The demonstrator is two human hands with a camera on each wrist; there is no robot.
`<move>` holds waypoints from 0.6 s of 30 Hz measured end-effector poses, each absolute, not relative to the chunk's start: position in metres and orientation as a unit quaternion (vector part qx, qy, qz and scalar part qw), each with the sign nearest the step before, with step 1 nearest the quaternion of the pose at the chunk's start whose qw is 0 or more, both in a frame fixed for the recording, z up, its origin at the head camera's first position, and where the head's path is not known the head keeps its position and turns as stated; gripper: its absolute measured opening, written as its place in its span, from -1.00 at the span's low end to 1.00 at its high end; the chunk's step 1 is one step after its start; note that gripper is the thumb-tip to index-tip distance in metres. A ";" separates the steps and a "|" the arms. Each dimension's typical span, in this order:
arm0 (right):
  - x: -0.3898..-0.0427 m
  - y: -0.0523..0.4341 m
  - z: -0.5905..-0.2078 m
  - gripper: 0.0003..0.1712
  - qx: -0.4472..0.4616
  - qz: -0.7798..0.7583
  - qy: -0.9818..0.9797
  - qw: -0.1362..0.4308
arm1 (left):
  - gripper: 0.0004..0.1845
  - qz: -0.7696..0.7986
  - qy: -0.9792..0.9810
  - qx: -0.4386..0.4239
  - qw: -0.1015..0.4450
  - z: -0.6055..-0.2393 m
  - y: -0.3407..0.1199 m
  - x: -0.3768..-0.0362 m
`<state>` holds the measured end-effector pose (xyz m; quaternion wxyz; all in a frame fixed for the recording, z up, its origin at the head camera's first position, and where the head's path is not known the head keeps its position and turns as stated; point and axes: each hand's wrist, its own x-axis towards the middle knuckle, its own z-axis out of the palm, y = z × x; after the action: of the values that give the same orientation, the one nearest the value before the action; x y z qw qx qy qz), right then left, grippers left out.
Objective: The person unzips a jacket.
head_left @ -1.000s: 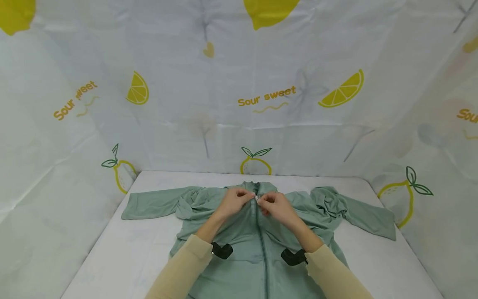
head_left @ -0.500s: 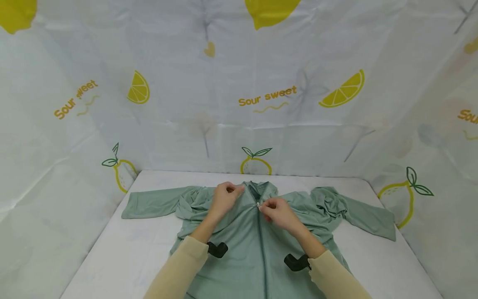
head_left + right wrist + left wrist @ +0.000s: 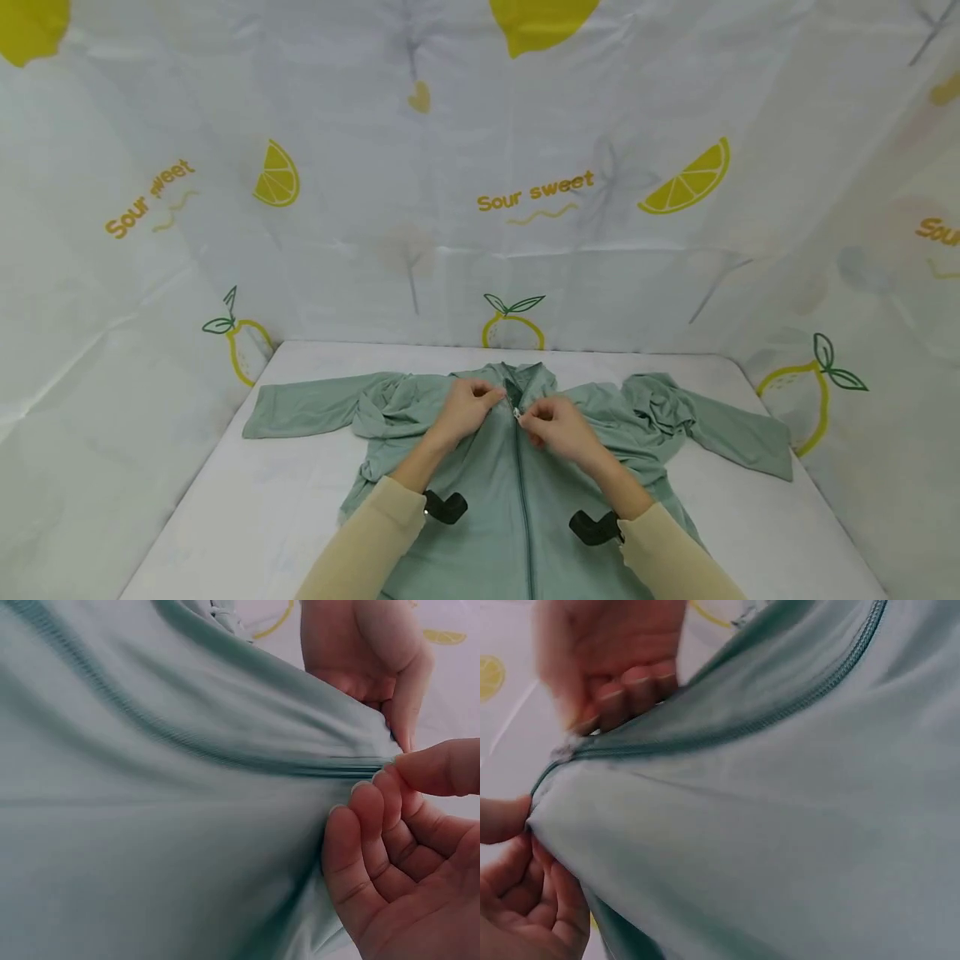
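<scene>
A pale green zip-up jacket [image 3: 480, 533] lies front up with its collar away from me. Its zipper [image 3: 523, 500] is joined along the front, up to a small silvery slider [image 3: 517, 412] just below the collar, where the edges part. My left hand [image 3: 467, 408] pinches the open front edge left of the slider; thumb and fingertips on the cloth show in the left wrist view. My right hand [image 3: 558, 427] pinches at the slider, its pull tab mostly hidden by thumb and finger [image 3: 375, 799]. Between the hands the cloth is lifted and taut.
The jacket's sleeves [image 3: 315, 408] stretch out to both sides on a white table [image 3: 225, 517]. A white curtain [image 3: 450, 208] with lemon prints closes off the back and sides. Black wrist mounts [image 3: 596, 527] sit below each hand.
The slider sits slightly lower and the collar edges have spread apart. My left hand drew back leftward off the cloth, then returned to pinch the edge; my right hand moved slightly down.
</scene>
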<state>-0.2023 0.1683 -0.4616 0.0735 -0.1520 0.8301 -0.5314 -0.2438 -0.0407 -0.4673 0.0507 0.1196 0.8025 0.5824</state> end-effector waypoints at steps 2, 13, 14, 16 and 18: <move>-0.200 0.169 -0.463 -0.68 -0.162 -0.521 0.834 0.075 | -0.75 0.591 0.800 0.093 0.034 -0.466 -0.043 -0.245; -0.199 0.171 -0.462 -0.70 -0.151 -0.538 0.825 0.087 | -0.54 0.484 0.864 0.137 0.003 -0.461 -0.052 -0.235; -0.199 0.171 -0.462 -0.71 -0.148 -0.541 0.823 0.088 | -0.51 0.480 0.864 0.152 0.011 -0.462 -0.052 -0.234; -0.199 0.172 -0.461 -0.72 -0.143 -0.547 0.820 0.091 | -0.48 0.475 0.860 0.183 0.038 -0.463 -0.052 -0.232; -0.200 0.172 -0.461 -0.72 -0.143 -0.550 0.818 0.091 | -0.45 0.480 0.849 0.209 0.072 -0.466 -0.051 -0.232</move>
<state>-0.1998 0.1722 -0.4606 0.0911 -0.1435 0.8176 -0.5501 -0.2317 -0.0508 -0.4660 0.0725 0.2087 0.8491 0.4797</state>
